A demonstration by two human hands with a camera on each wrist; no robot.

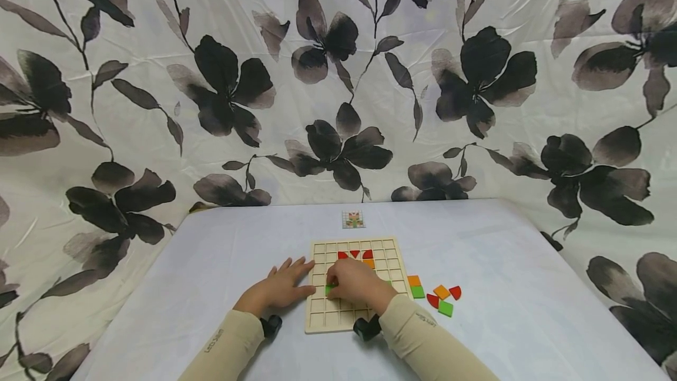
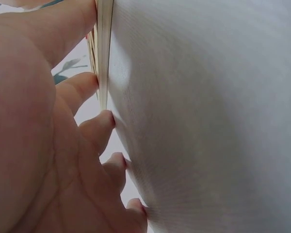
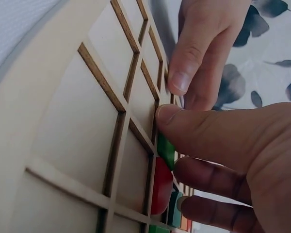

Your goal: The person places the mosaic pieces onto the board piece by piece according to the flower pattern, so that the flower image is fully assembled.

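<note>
A wooden grid board (image 1: pixel 334 323) lies on the white-covered table. My left hand (image 1: pixel 282 287) rests palm down at its left side, fingers spread, with thumb and fingertips touching the board's edge (image 2: pixel 105 53). Over the middle of the board, my right hand (image 1: pixel 359 282) pinches a green tile (image 3: pixel 166 151) between thumb and curled fingers, at a grid cell on the left. A red piece (image 3: pixel 161 187) sits in the cell beside it. Farther up the board are several red pieces (image 1: pixel 355 254) and an orange square (image 1: pixel 368 264). The right hand hides the board's centre.
Right of the board lie loose pieces: an orange square (image 1: pixel 414 280), a green square (image 1: pixel 418 292), another orange square (image 1: pixel 441 292), red quarter-rounds (image 1: pixel 455 293) and a green square (image 1: pixel 446 308). A small pattern card (image 1: pixel 353 220) lies beyond the board. Floral cloth (image 1: pixel 338 99) hangs behind.
</note>
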